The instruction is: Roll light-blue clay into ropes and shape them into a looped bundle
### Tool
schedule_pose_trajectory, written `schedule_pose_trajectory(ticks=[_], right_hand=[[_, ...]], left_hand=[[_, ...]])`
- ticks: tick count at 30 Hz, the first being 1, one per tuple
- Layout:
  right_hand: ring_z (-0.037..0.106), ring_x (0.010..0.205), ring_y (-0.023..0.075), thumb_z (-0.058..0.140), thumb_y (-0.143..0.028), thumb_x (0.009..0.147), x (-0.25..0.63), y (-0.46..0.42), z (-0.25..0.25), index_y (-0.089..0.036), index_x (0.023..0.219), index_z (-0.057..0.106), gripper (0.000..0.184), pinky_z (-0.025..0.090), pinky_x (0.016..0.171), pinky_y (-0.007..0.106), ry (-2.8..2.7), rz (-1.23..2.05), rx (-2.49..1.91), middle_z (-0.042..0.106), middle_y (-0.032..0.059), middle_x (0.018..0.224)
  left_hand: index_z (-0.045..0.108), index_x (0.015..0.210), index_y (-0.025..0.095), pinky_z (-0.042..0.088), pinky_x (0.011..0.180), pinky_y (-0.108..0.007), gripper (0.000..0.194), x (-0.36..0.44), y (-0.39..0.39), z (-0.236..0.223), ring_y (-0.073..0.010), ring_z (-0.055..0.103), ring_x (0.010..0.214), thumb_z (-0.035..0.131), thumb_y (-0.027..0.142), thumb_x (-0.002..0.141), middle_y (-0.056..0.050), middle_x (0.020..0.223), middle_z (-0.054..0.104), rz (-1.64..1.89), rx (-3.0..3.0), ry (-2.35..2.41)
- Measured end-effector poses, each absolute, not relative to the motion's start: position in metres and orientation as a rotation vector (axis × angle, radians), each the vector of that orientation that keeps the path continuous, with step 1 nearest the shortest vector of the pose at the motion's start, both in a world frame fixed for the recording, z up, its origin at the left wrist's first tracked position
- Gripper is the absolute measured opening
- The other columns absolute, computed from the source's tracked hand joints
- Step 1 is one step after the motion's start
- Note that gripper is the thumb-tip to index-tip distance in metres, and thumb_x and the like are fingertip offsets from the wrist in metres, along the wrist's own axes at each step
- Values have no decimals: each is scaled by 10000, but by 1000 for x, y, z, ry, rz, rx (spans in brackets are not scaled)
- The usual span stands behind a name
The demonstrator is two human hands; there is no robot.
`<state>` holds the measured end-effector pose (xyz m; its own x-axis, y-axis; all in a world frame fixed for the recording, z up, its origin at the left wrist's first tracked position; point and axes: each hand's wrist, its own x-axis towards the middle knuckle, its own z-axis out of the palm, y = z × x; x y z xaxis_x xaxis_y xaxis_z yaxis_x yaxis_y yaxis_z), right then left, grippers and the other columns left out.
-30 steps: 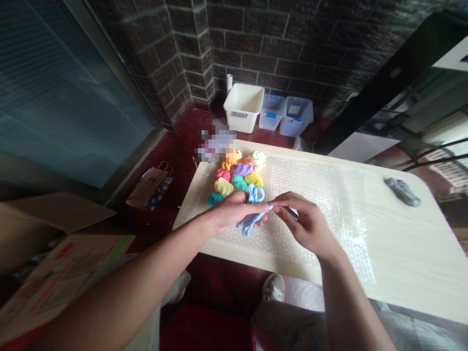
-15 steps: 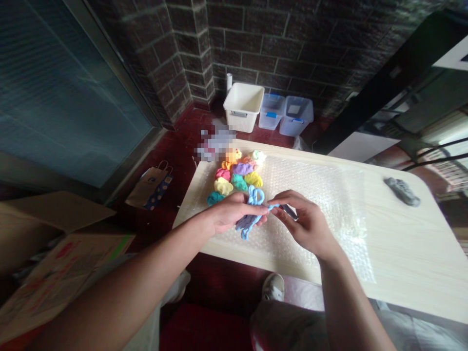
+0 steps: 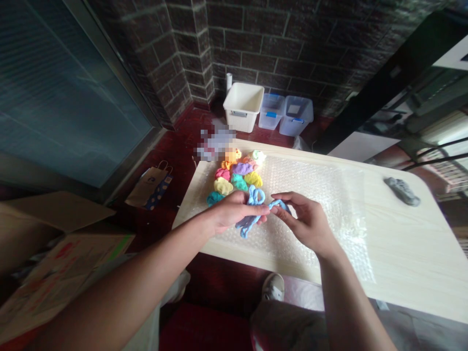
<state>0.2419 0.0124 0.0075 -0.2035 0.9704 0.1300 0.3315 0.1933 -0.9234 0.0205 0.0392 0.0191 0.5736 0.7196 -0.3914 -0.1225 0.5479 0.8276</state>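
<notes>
A light-blue looped, cord-like piece [image 3: 253, 196], with dark grey-purple material behind it, is in my hands over the table's left half. My left hand [image 3: 234, 212] is closed around its middle, thumb on top; a loop sticks up above the thumb and a strand hangs below. Between the thumb and fingers of my right hand [image 3: 302, 217] is a bent light-blue strand [image 3: 278, 203] leading from the left thumb. Just beyond the left hand lie several colourful soft lumps, among them a purple lump [image 3: 242, 168], a yellow lump [image 3: 253, 179] and a teal lump [image 3: 215, 198].
Bubble wrap [image 3: 329, 209] covers much of the pale wooden table [image 3: 402, 253]. A grey lump [image 3: 402, 191] lies at the right. On the floor behind stand a cream bin [image 3: 243, 114] and two clear boxes [image 3: 296, 117]. At left are a paper bag [image 3: 146, 185] and an open carton [image 3: 66, 273].
The light-blue strand between my hands has become longer and now bends at my right fingers. My right hand has shifted slightly, while my left keeps its hold.
</notes>
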Motion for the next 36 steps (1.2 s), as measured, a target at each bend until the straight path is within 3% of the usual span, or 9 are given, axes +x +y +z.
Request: schedule_pose_trajectory(ticks=[9,16,23,32,36], right_hand=[[721,927,246,792,-411,944,243,14,14,-230,1128,804,259,565,763,361,-1658,1033,-1192,792,92,1013],[709,961,251,784,-411,951,244,13,14,-254,1202,805,297,558,854,400,-1623,1097,-1162,789,81,1059],[698,902,236,769,-409,960,242,12,22,-244,1162,827,268,542,794,379,-1540,1175,-1166,785,75,1017],[689,928,208,804,-323,936,243,11,21,-279,1141,838,212,535,821,346,-1480,1270,-1081,769,47,1011],[640,774,168,817,-368,922,243,12,19,-249,1105,836,219,502,691,305,-1382,1296,-1157,754,37,896]], left_hand=[[770,917,103,506,638,-252,340,18,43,18,-148,701,686,878,397,784,-94,804,778,523,701,764],[757,896,134,543,704,-285,326,17,42,18,-168,723,734,931,356,732,-88,850,795,488,716,733],[764,873,130,482,634,-252,344,16,41,18,-148,694,728,947,386,732,-76,841,775,454,769,731],[765,887,127,523,688,-266,369,14,41,20,-141,695,729,938,422,750,-70,848,761,396,695,647],[749,889,119,515,662,-259,370,17,41,23,-136,693,685,965,364,715,-57,794,753,468,730,677]])
